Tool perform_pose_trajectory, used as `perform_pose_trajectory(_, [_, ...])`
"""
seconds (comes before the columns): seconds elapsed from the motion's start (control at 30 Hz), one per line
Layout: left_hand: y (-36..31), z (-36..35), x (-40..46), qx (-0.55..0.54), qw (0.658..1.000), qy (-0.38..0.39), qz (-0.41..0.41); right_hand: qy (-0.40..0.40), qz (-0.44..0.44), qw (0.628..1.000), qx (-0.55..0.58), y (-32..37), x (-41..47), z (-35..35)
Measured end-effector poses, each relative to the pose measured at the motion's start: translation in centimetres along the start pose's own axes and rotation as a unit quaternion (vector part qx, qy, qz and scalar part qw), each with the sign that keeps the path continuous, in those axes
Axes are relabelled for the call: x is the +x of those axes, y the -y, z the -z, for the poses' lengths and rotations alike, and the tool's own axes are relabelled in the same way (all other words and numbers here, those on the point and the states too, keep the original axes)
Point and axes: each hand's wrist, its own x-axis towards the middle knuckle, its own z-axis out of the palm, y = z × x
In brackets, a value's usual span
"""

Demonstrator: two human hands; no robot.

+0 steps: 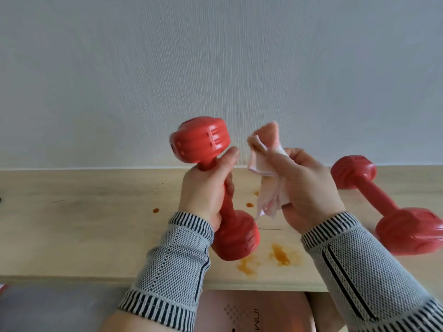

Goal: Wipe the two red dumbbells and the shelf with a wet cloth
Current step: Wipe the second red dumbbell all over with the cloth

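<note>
We have our left hand wrapped around the bar of 1 red dumbbell, lifted off the shelf and tilted so its upper head faces the cloth. Our right hand pinches the bunched pink cloth just beside that head, apart from it, ready to rub. The second dumbbell lies on the shelf to the right. Orange stains on the shelf await wiping, we judge.
</note>
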Motion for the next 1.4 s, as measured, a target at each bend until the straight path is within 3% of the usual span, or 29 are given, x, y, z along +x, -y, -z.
perform_pose_trajectory(0.17, [-0.3,-1.3,-0.9,-0.017,0.997,0.067,0.031,0.018,0.035,0.999,-0.036,0.1,-0.5,-1.2])
perform_pose_trajectory(0.4, [-0.6,-0.8,0.1,-0.111,0.986,0.079,0.092,0.001,-0.028,0.999,0.033,0.7,0.3,0.7])
perform_pose_trajectory(0.6, [-0.8,-0.3,-0.3,-0.151,0.97,0.147,0.121,0.052,-0.054,0.992,-0.097,0.0,-0.1,0.3])
perform_pose_trajectory(0.73, [-0.4,-0.2,-0.4,-0.106,0.981,0.124,0.103,0.145,-0.046,0.964,-0.22,0.3,-1.1,-0.5])
perform_pose_trajectory(0.8, [-0.1,-0.2,-0.4,-0.071,0.987,0.121,0.083,0.149,-0.036,0.956,-0.248,0.5,-1.6,-0.8])
perform_pose_trajectory(0.87, [-0.2,-0.2,-0.7,-0.06,0.991,0.101,0.071,0.114,-0.061,0.969,-0.212,0.4,-1.6,-0.2])
perform_pose_trajectory(1.03, [-1.7,1.2,-0.4,-0.055,0.996,0.0,0.07,-0.011,-0.185,0.982,0.042,2.6,-1.1,2.7])
perform_pose_trajectory(1.1, [-2.6,1.8,-0.3,-0.055,0.994,-0.058,0.074,-0.052,-0.158,0.984,0.062,3.9,-0.6,3.6])
perform_pose_trajectory(1.2, [-5.2,2.0,-0.9,-0.098,0.986,-0.107,0.085,-0.089,-0.067,0.994,-0.001,7.0,-1.4,2.8])
perform_pose_trajectory(1.33, [-8.8,1.0,-1.9,-0.157,0.974,-0.146,0.074,0.039,-0.009,0.99,-0.134,8.8,-5.0,-0.6])
perform_pose_trajectory(1.4, [-10.0,0.3,-2.7,-0.141,0.977,-0.145,0.062,0.145,0.056,0.943,-0.293,8.1,-6.8,-2.0])
